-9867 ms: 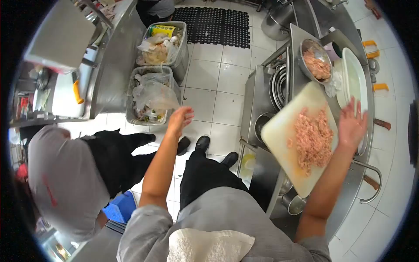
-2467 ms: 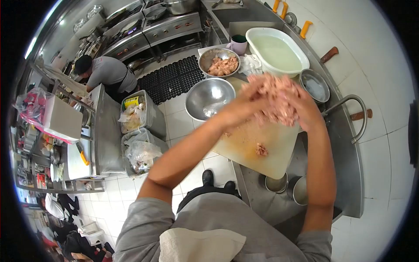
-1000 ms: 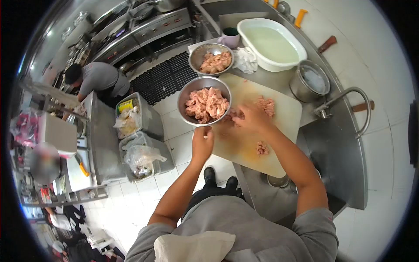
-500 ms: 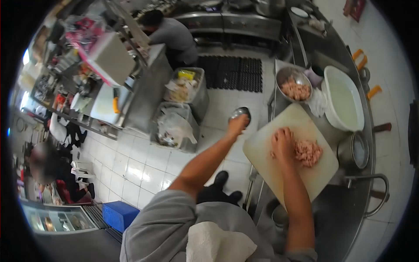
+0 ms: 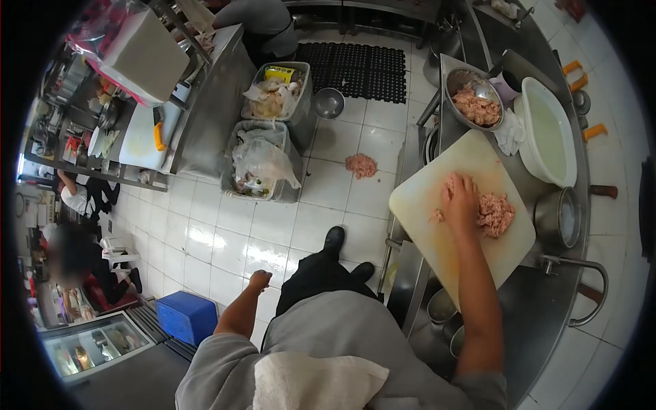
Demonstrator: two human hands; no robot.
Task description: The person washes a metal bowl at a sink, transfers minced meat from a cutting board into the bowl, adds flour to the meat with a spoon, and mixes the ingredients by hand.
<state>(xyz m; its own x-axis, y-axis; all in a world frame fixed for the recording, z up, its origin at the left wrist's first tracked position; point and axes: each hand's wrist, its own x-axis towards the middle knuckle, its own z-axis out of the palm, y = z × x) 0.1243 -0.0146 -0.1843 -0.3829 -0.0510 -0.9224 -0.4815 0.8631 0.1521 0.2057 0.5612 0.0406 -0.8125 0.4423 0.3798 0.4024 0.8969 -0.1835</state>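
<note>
Meat, raw, pink and minced [image 5: 497,215], lies in a loose heap on a rectangular off-white plastic cutting board [image 5: 427,205] set slantwise on a stainless-steel counter [image 5: 521,181]. The right hand [image 5: 461,198] is on the board just left of that heap, palm down, fingers bent and drawn fairly close together over some of the mince; how much they have hold of, I cannot tell. A small crumb of it sits apart, just left of the hand. The left hand [image 5: 260,280] hangs low over the white-tiled floor [image 5: 225,246], beside the black trousers [image 5: 301,280], well away from the board; its fingers look curled inward, and I cannot tell whether they have hold of anything. On the tiles between the board and two grey plastic bins [image 5: 292,152] lies a flat patch of pink mince [image 5: 361,166], and beyond it, near the upper bin, rests a round metal bowl [image 5: 329,104]. A wider stainless-steel bowl [image 5: 473,99] holding more pink meat stands on the counter near the board's far corner. Next to it are a crumpled white cloth or bag [image 5: 509,133], a lilac mug [image 5: 504,87] and an oval white plastic tub [image 5: 538,167] of cloudy pale liquid. A cylindrical steel pot [image 5: 549,222] stands just beyond the board, close to a curved metal faucet [image 5: 589,268].
</note>
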